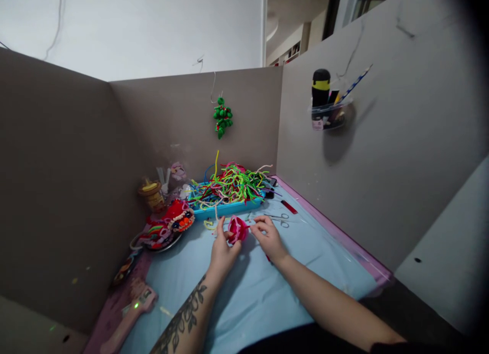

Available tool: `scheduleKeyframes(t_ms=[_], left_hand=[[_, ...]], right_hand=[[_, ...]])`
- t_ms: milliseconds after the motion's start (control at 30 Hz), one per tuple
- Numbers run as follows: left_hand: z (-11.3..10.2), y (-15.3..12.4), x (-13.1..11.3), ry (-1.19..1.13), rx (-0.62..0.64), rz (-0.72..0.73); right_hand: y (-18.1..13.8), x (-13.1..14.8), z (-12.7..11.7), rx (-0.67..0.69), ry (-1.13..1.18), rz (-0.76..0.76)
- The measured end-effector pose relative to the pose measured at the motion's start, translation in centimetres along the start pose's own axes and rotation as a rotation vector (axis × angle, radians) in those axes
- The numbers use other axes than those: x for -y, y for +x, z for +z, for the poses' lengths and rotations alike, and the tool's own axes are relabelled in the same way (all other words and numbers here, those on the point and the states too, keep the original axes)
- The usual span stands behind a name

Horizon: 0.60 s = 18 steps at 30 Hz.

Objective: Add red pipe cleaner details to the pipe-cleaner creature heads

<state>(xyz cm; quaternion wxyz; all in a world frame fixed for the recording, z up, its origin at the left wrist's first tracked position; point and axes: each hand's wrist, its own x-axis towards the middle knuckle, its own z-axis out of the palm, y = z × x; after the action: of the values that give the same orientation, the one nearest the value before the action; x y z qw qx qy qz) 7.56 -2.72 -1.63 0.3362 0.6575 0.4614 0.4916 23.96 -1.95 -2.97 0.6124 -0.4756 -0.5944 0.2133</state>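
Between my hands is a small pink and red piece (pixel 237 229) made of bent pipe cleaners, round and open like a little basket. My left hand (pixel 224 248) grips it from the left, thumb and fingers around its side. On the other side, my right hand (pixel 267 238) pinches the end of a red pipe cleaner (pixel 248 226) that sticks out from the piece. A pair of scissors (pixel 281 220) lies just beyond my right hand. Behind both hands stands a blue tray (pixel 233 207) heaped with many-coloured pipe cleaners (pixel 237 183).
A dish with finished fuzzy pieces (pixel 168 226) sits at the left, near a brown and yellow jar (pixel 153 193). A pink glue gun (pixel 132 318) with a green light lies front left. Grey panels enclose the table; a clear holder (pixel 328 115) hangs on the right one.
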Motion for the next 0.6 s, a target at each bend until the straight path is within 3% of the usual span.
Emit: scheduleKeyframes(t_ms=[300, 467, 600], left_hand=[[0.1, 0.3, 0.5, 0.080, 0.049, -0.036], [0.1, 0.7, 0.6, 0.020, 0.011, -0.071], [-0.2, 1.0, 0.9, -0.023, -0.052, -0.084]], right_hand=[[1.7, -1.2, -2.4, -0.291, -0.006, -0.017], [1.4, -0.2, -2.8, -0.296, 0.002, -0.123], [1.1, 0.6, -2.9, -0.275, 0.051, -0.123]])
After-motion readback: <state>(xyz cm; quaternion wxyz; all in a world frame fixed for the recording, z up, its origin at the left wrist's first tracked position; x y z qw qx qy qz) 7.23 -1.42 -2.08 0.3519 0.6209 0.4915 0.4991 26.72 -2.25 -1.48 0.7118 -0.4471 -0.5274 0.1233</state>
